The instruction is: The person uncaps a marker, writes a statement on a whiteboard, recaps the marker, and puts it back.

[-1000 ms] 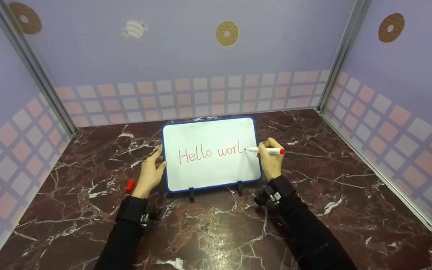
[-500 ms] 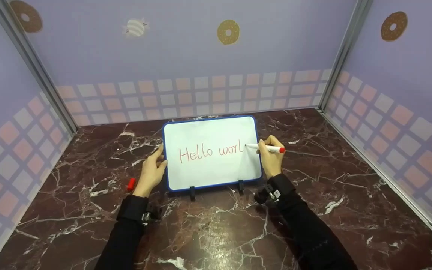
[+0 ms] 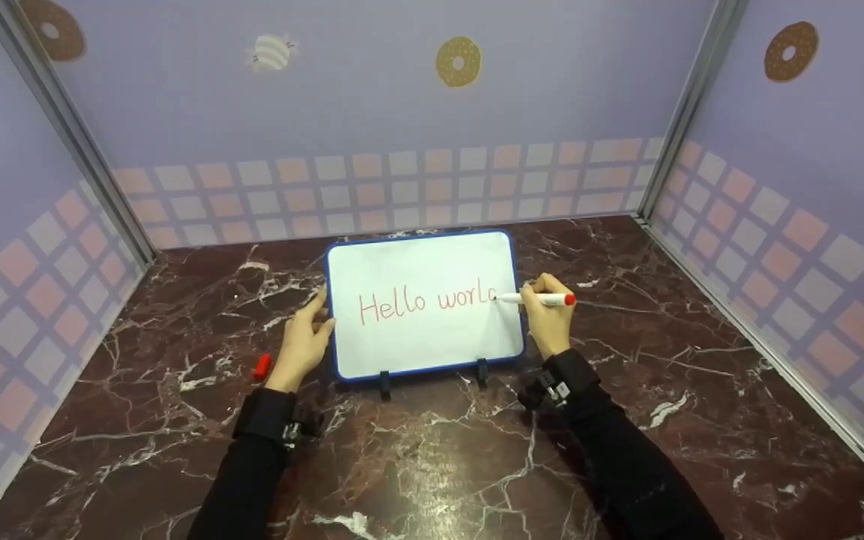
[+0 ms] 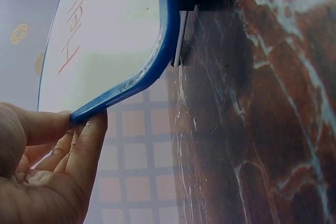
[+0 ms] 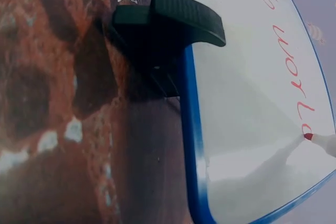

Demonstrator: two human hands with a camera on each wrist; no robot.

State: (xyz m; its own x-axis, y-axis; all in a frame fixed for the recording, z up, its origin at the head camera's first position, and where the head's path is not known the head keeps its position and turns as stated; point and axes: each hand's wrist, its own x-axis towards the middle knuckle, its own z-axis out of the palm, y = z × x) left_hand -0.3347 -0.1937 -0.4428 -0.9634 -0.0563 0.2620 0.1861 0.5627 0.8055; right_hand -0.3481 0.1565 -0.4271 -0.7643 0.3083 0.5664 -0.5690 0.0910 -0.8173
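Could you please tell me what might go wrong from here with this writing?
The red lettering runs close to the right edge of the whiteboard, so the ending may get cramped. The left hand pinches its left edge; a shift there could make the marker slip. The red cap lies near that hand and might get knocked away.

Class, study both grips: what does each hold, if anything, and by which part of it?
Right grip: the marker, by its white barrel, between nib and red end. Left grip: the whiteboard, pinched by its blue frame along the left edge.
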